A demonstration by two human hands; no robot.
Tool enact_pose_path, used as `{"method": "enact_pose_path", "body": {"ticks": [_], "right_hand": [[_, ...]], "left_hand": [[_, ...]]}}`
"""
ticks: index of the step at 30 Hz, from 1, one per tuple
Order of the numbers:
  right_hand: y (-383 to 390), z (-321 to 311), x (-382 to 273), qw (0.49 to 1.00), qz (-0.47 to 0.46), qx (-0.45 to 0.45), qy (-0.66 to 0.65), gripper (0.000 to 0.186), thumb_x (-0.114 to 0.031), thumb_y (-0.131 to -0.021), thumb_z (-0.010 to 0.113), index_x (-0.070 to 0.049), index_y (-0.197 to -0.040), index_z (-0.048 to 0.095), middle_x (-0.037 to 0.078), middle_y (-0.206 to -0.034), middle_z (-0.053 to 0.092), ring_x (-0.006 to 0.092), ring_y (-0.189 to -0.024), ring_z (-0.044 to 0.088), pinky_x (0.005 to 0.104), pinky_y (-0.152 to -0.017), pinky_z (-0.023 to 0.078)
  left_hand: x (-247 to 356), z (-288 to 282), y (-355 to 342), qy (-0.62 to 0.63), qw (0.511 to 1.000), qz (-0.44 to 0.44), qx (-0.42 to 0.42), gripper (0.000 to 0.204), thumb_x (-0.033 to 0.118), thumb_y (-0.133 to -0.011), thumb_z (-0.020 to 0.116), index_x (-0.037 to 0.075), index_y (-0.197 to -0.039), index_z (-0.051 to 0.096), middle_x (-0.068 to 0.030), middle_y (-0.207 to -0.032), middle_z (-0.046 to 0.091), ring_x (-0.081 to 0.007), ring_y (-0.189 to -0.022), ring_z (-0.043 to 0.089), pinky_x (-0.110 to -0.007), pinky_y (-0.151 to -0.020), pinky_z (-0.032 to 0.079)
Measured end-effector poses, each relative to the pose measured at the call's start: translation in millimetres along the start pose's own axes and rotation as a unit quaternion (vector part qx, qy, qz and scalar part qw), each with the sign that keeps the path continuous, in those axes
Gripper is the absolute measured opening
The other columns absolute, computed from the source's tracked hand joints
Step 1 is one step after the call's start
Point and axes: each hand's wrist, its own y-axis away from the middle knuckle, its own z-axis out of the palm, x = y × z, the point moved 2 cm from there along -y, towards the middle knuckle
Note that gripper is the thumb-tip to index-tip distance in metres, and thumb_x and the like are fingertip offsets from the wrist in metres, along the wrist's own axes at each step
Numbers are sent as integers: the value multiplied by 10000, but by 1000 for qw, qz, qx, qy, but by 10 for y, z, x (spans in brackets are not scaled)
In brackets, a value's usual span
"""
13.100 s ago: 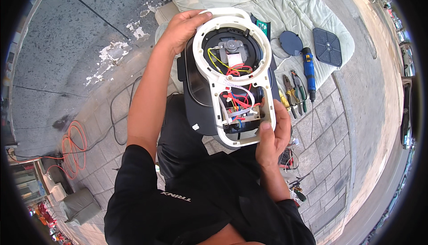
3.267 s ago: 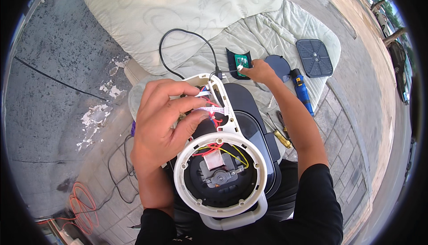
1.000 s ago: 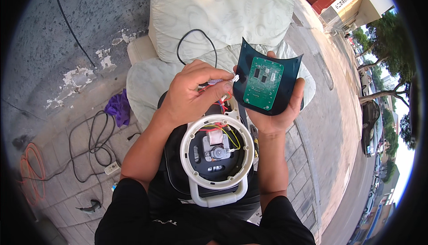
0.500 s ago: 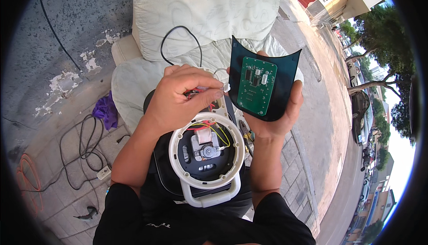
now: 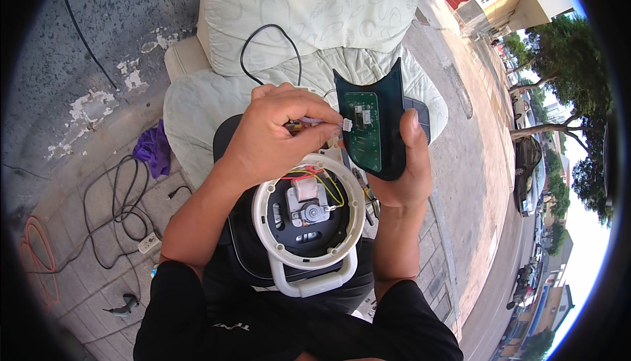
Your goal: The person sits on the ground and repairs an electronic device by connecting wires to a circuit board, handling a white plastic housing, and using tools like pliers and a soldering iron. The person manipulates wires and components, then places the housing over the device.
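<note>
Between the thumb and forefinger of my left hand [image 5: 279,131] is a small white wire connector [image 5: 347,125]. It is at the left edge of a green circuit board [image 5: 371,141], close to the board's white socket [image 5: 365,117]; whether they touch I cannot tell. The board sits on the inner side of a dark curved panel [image 5: 392,118], which my right hand [image 5: 415,170] grips from the right. Below my hands, an appliance with a white ring housing [image 5: 261,229] and a looped handle [image 5: 315,288] rests at my lap. Inside the ring are a small motor [image 5: 311,213] and red and yellow wires.
Ahead stands a seat covered with pale cushions [image 5: 309,19]. On the paving at left lie a tangled black cable [image 5: 121,213], a power strip [image 5: 150,242], a purple cloth [image 5: 152,150] and an orange cord [image 5: 41,246]. A road with parked cars [image 5: 528,170] runs along the right.
My right hand has turned the panel, so the board appears narrower. My left hand has moved slightly right, bringing the connector from beside the panel to over the board's left edge.
</note>
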Motion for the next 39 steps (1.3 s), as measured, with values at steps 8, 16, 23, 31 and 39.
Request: {"method": "enact_pose_path", "body": {"ticks": [8,16,23,31,39], "right_hand": [[5,-78,40,996,-10,5,83,628,-505,-1067,519,41,-1370,583,139,-1233,709,206,-1078,697,354,-932,560],[-9,-69,23,997,-24,-4,77,616,-490,-1071,513,42,-1376,572,135,-1237,704,207,-1074,698,356,-932,563],[-66,-116,17,994,-22,-40,97,682,-537,-1045,538,55,-1384,555,150,-1226,702,212,-1067,699,370,-939,559],[-125,-16,39,996,-6,-61,63,911,-601,-924,706,90,-1473,478,111,-1164,689,138,-985,663,273,-849,534],[-150,30,84,997,-13,-53,47,897,-578,-925,715,87,-1477,476,119,-1184,686,154,-991,668,292,-860,538]], "left_hand": [[4,29,14,7,1000,-17,16,217,39,-767,867,83,-962,782,-49,-946,781,-191,-839,686,-368,-885,451],[52,17,21,-82,997,12,-6,162,119,-885,800,84,-1036,752,-30,-983,743,-204,-889,648,-352,-951,397],[-9,5,15,-14,999,-14,-26,147,181,-967,734,47,-1026,723,-54,-938,699,-228,-908,620,-367,-924,430],[-73,16,50,79,992,-88,-48,204,211,-1014,711,9,-1042,724,-68,-1033,656,-182,-1018,579,-319,-920,455],[-94,44,63,151,982,-111,-29,206,226,-1004,721,22,-1026,736,-92,-1049,625,-199,-1017,581,-334,-916,471]]}}
